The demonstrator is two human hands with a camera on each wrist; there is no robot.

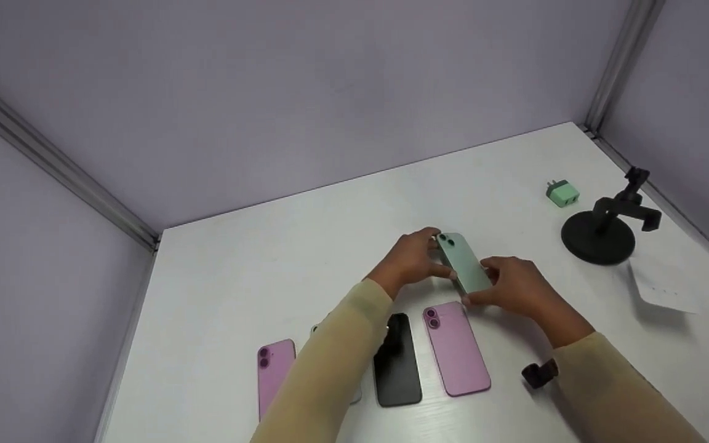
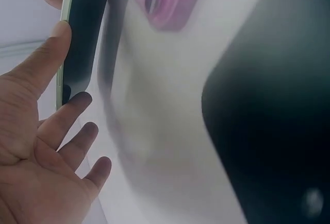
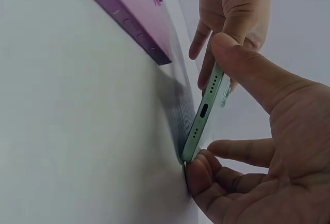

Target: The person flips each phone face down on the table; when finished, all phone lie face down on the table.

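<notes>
Green and glossy, the green phone (image 1: pixel 463 263) was the landmark: a slim, round-cornered slab tipped up on one long edge on the white counter (image 1: pixel 268 264), its twin-lens back facing the head camera. The left hand (image 1: pixel 413 258) clamped its grip on the phone's far, camera end, thumb along one edge and fingers (image 2: pixel 77 105) spread behind the dark glass face. The right hand (image 1: pixel 517 286) clamped on the near end, thumb pressed on the upper edge and fingers curled under the lower one where it met the counter; the right wrist view showed the port and speaker holes in that matte green end.

Just nearer than the green phone lay a pink phone (image 1: pixel 456 347), flat and face down, and beside that a black phone (image 1: pixel 396 363). Another pink phone (image 1: pixel 274 372) lay farther left of the green phone, partly behind the left sleeve. Right of the green phone, well apart, stood a black round-based stand (image 1: pixel 600 237), with a small green charger plug (image 1: pixel 562 193) beyond it and a white card (image 1: pixel 662 286) near it.
</notes>
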